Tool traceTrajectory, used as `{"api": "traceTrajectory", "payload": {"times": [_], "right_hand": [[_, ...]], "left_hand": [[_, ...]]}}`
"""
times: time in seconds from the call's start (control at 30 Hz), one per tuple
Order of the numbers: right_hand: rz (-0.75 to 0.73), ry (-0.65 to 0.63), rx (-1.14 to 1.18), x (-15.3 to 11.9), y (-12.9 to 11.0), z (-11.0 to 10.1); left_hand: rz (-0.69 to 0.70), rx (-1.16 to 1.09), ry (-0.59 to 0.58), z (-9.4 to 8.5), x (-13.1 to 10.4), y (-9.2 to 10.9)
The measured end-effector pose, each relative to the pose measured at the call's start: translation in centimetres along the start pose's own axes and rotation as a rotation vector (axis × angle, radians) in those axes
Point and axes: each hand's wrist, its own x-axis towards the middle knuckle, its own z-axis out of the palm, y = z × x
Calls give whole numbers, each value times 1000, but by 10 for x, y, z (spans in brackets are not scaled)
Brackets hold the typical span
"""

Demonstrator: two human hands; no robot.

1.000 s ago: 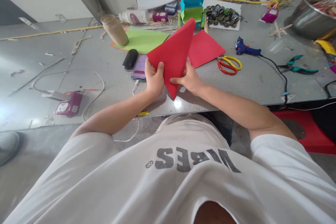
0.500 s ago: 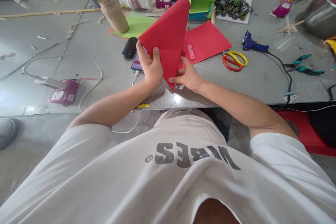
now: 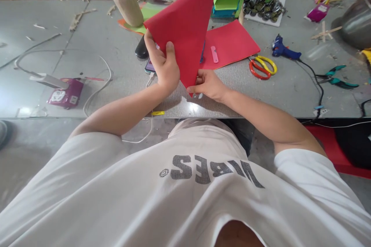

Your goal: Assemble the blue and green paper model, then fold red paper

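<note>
Nearest, at 12 o'clock from the wearer, the bare right hand [image 3: 213, 85] is pinching the low tip of a folded sheet of bright red paper [image 3: 189, 27], thumb over its front and the other fingers curling at its right edge. The bare left hand [image 3: 166, 65] is closing on its left side, thumb lying on the front and fingers reaching behind. The sheet is standing tilted above the grey, speckled counter [image 3: 243, 92], forming a smooth, tall triangle: its point is facing down toward the wearer, its upper left edge is rounding over in a soft fold, and its far corner is rising toward 1 o'clock.

Beyond, at 10 o'clock, a purple and white box [image 3: 66, 93] is sitting by a white cable. At 1 o'clock, flat red sheets [image 3: 232, 42] are lying under a small pink tool [image 3: 214, 54]; scissors with red and yellow handles [image 3: 262, 66] are resting just beside them. A blue glue gun [image 3: 285, 49] is lying toward 2 o'clock. Farther, a cloudy beige jar [image 3: 126, 4] is standing at 11 o'clock, and round dark metal caps [image 3: 262, 5] are heaping on a white board at 1 o'clock.
</note>
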Motion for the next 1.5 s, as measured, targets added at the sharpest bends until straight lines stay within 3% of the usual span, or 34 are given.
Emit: {"api": "traceTrajectory", "payload": {"times": [0.2, 0.33, 0.5, 0.67, 0.77, 0.93, 1.07, 1.27, 1.5], "right_hand": [[63, -61, -80, -3, -6, -3], [67, -87, -66, -3, -9, -4], [82, -116, -78, -4, -15, -3], [111, -124, -154, -3, -16, -4], [99, -133, -163, -2, -14, -6], [80, -166, -184, 0, -10, -10], [94, -167, -168, 0, -10, -10], [110, -155, -209, -1, -14, -9], [130, -125, -197, -1, -14, -10]], "left_hand": [[71, -101, 10, -5, 9, -13], [127, -144, 97, 0, 9, -20], [49, -151, 72, 2, 8, -17], [118, -159, 16, -2, 8, -13], [83, -152, 5, 0, 8, -13], [-33, -177, 101, 10, 10, -16], [-4, -200, 146, 15, 16, -26], [4, -236, 74, 6, 22, -42], [79, -303, 46, 2, 14, -29]]}}
